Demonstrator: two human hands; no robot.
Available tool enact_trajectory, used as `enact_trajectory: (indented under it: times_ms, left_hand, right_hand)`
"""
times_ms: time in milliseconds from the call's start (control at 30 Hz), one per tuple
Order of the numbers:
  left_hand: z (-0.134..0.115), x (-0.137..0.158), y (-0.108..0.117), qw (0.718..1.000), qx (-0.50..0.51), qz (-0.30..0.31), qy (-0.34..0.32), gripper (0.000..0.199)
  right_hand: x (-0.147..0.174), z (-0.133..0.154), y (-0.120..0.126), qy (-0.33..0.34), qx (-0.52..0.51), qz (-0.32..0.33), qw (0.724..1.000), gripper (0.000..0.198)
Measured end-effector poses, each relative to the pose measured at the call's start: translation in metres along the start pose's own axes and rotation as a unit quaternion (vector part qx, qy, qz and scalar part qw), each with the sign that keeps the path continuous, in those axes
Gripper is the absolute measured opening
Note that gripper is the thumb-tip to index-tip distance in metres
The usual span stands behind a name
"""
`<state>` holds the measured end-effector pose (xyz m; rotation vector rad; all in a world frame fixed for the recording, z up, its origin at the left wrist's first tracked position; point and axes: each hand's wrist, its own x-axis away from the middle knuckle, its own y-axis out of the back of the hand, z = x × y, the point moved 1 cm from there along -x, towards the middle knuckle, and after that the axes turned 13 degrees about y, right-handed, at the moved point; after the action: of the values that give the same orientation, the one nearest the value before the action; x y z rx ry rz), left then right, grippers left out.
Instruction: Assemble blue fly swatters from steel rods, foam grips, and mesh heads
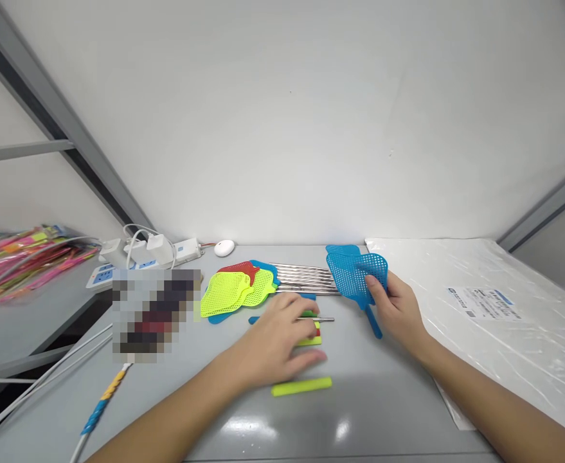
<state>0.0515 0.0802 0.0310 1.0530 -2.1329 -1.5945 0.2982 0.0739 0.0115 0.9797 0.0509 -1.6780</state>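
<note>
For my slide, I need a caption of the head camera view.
Right hand holds a blue fly swatter head; left hand beside a yellow-green tube, metal rods behind.

Bright blue paddles patterned with small holes stand out at 4 o'clock against a grey table. At 8 o'clock, fluorescent yellow-green mesh paddles overlap a red one. Silver rods gleam at 5, a lime-yellow tube at 6. Pink, yellow and green packets streak 9 o'clock; orange and blue bands wrap a white cable at 8.
</note>
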Motion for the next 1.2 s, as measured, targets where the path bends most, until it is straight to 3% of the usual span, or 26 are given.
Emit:
enact_trajectory:
  times_ms: [133, 300, 400, 533, 667, 733, 800, 867, 933, 1067, 1200]
  left_hand:
    - [-0.021, 0.012, -0.004, 0.995, -0.009, 0.058, -0.075, 0.037]
    - [-0.016, 0.008, -0.011, 0.994, -0.061, 0.045, -0.074, 0.016]
    - [-0.004, 0.002, -0.007, 0.996, -0.071, 0.019, -0.049, 0.015]
    - [0.003, -0.001, -0.004, 0.997, -0.063, 0.000, -0.036, 0.013]
    - [0.005, -0.001, -0.006, 0.998, -0.057, 0.008, -0.024, 0.015]
    - [0.006, -0.001, -0.007, 0.998, -0.056, 0.008, -0.019, 0.016]
    - [0.007, -0.001, -0.008, 0.998, -0.059, 0.006, -0.016, 0.018]
    - [0.007, -0.001, -0.008, 0.998, -0.061, 0.003, -0.014, 0.020]
    - [0.008, -0.001, -0.009, 0.998, -0.060, -0.001, -0.011, 0.020]
    - [0.007, -0.001, -0.009, 0.998, -0.065, -0.011, -0.005, 0.021]
    - [0.008, 0.000, -0.009, 0.997, -0.073, -0.012, -0.006, 0.026]
  right_hand:
    - [0.001, 0.001, -0.001, 0.002, -0.001, 0.011, 1.000, 0.029]
    - [-0.003, 0.001, -0.001, 0.024, 0.029, 0.009, 0.999, 0.021]
    - [-0.003, 0.005, -0.001, 0.110, 0.058, -0.009, 0.992, 0.012]
    - [0.004, 0.009, 0.005, 0.241, 0.041, -0.025, 0.969, 0.023]
    - [0.009, 0.012, 0.012, 0.283, 0.006, -0.012, 0.959, 0.022]
    - [0.008, 0.017, 0.011, 0.241, 0.027, 0.044, 0.969, 0.020]
    - [0.006, 0.023, 0.005, 0.172, 0.100, 0.154, 0.968, 0.017]
    - [0.007, 0.029, -0.005, 0.131, 0.199, 0.272, 0.932, 0.014]
    - [0.010, 0.034, -0.017, 0.129, 0.284, 0.341, 0.887, 0.015]
    - [0.014, 0.035, -0.036, 0.133, 0.384, 0.387, 0.828, 0.017]
    - [0.012, 0.028, -0.042, 0.160, 0.400, 0.400, 0.809, 0.023]
